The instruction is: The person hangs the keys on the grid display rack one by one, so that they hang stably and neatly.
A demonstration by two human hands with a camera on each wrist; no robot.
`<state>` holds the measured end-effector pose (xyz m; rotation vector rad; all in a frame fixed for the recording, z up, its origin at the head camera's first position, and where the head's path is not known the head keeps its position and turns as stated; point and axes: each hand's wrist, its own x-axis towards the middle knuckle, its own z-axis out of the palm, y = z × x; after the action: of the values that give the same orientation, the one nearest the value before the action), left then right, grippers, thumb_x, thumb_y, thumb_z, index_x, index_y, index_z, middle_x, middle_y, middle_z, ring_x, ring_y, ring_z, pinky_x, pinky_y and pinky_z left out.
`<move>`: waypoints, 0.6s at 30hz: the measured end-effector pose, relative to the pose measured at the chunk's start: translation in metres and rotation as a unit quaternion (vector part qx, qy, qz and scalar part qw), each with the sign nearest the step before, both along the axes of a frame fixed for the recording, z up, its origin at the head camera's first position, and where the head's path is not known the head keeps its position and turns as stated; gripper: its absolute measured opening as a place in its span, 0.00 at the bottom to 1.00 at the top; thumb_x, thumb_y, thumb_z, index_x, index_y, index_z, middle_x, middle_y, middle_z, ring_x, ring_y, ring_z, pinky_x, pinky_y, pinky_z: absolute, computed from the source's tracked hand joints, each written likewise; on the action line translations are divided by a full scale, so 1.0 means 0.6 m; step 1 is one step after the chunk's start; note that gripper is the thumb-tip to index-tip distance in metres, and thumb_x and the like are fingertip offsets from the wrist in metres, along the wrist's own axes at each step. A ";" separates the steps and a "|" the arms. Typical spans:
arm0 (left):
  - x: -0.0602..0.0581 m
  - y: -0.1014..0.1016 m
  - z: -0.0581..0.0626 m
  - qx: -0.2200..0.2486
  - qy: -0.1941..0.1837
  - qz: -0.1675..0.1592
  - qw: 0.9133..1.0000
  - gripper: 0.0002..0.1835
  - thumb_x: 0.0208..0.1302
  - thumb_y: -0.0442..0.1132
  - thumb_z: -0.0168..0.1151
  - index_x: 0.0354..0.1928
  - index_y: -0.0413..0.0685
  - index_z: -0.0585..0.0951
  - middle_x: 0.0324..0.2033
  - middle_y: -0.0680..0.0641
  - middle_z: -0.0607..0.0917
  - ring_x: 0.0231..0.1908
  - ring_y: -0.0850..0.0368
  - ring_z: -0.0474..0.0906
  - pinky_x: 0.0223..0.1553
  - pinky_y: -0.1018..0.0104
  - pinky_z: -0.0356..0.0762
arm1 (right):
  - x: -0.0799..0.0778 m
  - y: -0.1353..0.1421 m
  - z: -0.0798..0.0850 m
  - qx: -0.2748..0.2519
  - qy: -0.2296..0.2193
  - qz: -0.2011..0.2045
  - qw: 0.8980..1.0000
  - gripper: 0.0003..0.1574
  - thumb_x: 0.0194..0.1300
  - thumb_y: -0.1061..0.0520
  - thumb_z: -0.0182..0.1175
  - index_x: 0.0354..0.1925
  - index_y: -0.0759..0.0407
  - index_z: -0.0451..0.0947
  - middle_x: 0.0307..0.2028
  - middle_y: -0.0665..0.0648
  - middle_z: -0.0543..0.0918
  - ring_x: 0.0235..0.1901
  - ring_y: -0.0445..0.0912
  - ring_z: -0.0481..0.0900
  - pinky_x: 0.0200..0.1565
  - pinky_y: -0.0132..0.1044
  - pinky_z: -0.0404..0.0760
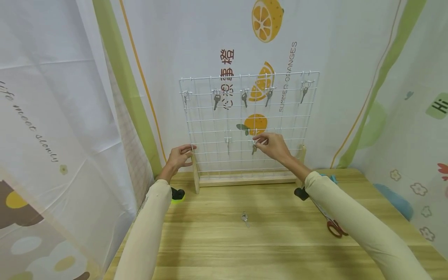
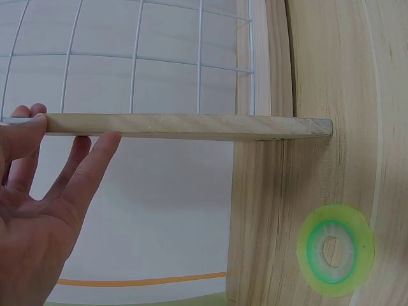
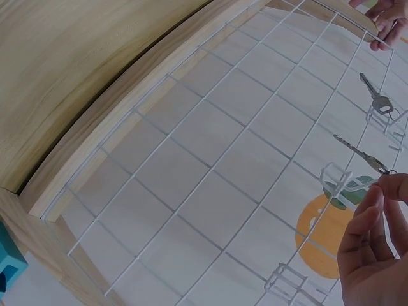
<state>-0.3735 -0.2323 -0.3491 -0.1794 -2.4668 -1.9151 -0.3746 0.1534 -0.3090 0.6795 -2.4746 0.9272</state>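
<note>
A white wire grid rack (image 1: 213, 155) stands upright in a wooden base (image 1: 245, 181). At its left edge my left hand (image 1: 179, 157) pinches the top of the wooden side post (image 2: 185, 124), thumb on one side and fingers on the other. My right hand (image 1: 274, 146) pinches a key (image 3: 362, 154) by its ring, right at a white hook (image 3: 338, 178) low on the grid. Left of it another key (image 3: 376, 97) hangs from a hook. Several more keys hang along the upper row, among them a dark one (image 1: 217, 100). A loose key (image 1: 245, 218) lies on the table.
Red-handled scissors (image 1: 335, 229) lie on the wooden table (image 1: 280, 245), partly under my right sleeve. A roll of green tape (image 2: 336, 250) sits by the left post. A blue object (image 1: 333, 179) lies behind the right forearm. A printed curtain (image 1: 157, 46) hangs behind the rack.
</note>
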 end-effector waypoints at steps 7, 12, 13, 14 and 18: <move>0.001 -0.001 0.002 -0.002 0.000 0.000 1.000 0.21 0.81 0.32 0.52 0.72 0.39 0.74 0.75 0.38 0.68 0.74 0.41 0.65 0.61 0.44 0.80 | -0.001 -0.006 0.001 0.005 -0.002 0.005 1.000 0.12 0.70 0.64 0.66 0.50 0.65 0.88 0.39 0.64 0.90 0.32 0.54 0.87 0.27 0.37 0.81; 0.001 -0.002 0.003 0.000 0.000 0.002 1.000 0.21 0.81 0.32 0.52 0.71 0.40 0.75 0.75 0.38 0.69 0.74 0.41 0.65 0.61 0.43 0.80 | -0.009 -0.013 -0.003 0.002 -0.002 0.005 1.000 0.13 0.70 0.64 0.66 0.50 0.66 0.87 0.40 0.65 0.90 0.33 0.55 0.88 0.35 0.46 0.88; 0.001 -0.002 0.002 -0.001 0.001 0.001 1.000 0.21 0.81 0.32 0.52 0.71 0.40 0.75 0.75 0.38 0.69 0.74 0.42 0.65 0.61 0.43 0.80 | -0.011 -0.014 -0.005 0.000 -0.002 0.004 1.000 0.12 0.70 0.64 0.66 0.50 0.66 0.87 0.40 0.65 0.90 0.34 0.56 0.88 0.36 0.48 0.89; 0.001 -0.002 0.002 -0.001 0.001 0.001 1.000 0.21 0.81 0.32 0.52 0.72 0.39 0.75 0.75 0.38 0.68 0.74 0.42 0.65 0.61 0.43 0.80 | -0.012 -0.015 -0.006 -0.002 -0.002 0.002 1.000 0.12 0.69 0.64 0.67 0.50 0.66 0.87 0.40 0.65 0.90 0.34 0.56 0.89 0.37 0.49 0.89; 0.000 -0.002 0.000 -0.002 0.000 0.000 1.000 0.22 0.81 0.32 0.52 0.72 0.38 0.74 0.75 0.38 0.67 0.75 0.41 0.64 0.61 0.44 0.80 | -0.018 -0.019 -0.012 -0.009 0.004 -0.002 1.000 0.12 0.69 0.65 0.66 0.50 0.66 0.87 0.40 0.66 0.90 0.34 0.57 0.89 0.38 0.50 0.89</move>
<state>-0.3734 -0.2338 -0.3489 -0.1790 -2.4707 -1.9097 -0.3854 0.1422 -0.3163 0.6713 -2.4580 0.9424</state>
